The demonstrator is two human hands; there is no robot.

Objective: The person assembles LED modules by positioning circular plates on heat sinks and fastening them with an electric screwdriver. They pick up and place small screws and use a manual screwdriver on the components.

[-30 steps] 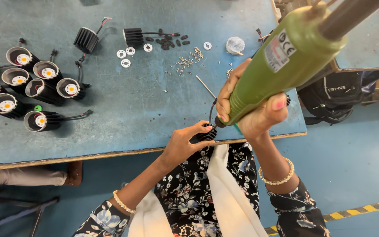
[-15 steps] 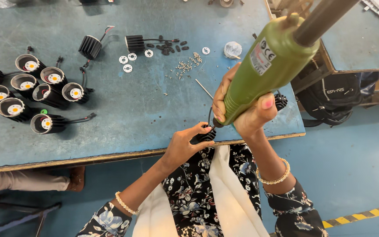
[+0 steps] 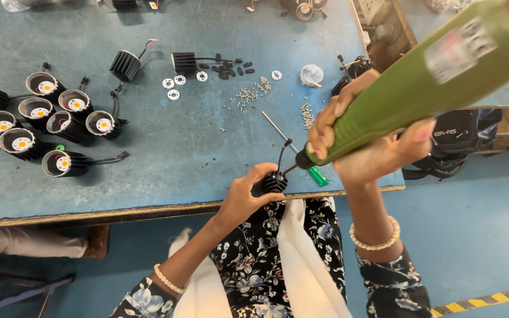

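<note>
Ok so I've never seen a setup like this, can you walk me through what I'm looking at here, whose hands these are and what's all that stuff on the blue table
This is one view, from a camera worn on a person's head, looking down at their own two hands over a blue worktable. The right hand grips a big green powered screwdriver, its tip pointed down at a small black finned lamp housing that the left hand steadies at the table's edge. To the left sits a cluster of round black lamps. Near the middle lie white rings, loose small screws and a green-handled hand screwdriver.

Black finned lamp housing at table edge; green electric screwdriver tilted onto it.
</note>
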